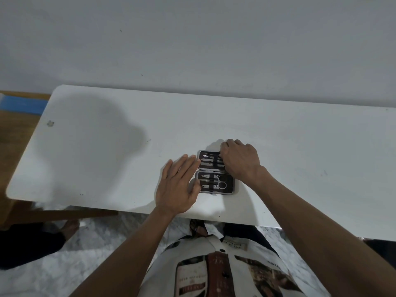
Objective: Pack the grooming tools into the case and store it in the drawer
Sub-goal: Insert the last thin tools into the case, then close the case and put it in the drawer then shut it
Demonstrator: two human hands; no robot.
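Note:
A small grooming case (232, 190) lies open flat on the white table (107, 146), dark lining up. Its far half holds several thin metal tools (209, 161) under elastic straps. Scissors (222, 182) and clippers (216, 176) sit in the near half. My left hand (179, 185) rests flat against the case's left edge, fingers spread, thumb on the near half. My right hand (241, 160) covers the right end of the far half, its fingers curled down onto the tools there. Whether it pinches a tool is hidden.
The table's near edge (214, 217) runs just below the case, above my lap. A wooden piece of furniture (19, 129) with a blue object (21, 105) stands at the left. Another person's bare foot (69, 229) is on the marble floor below left. No drawer is in view.

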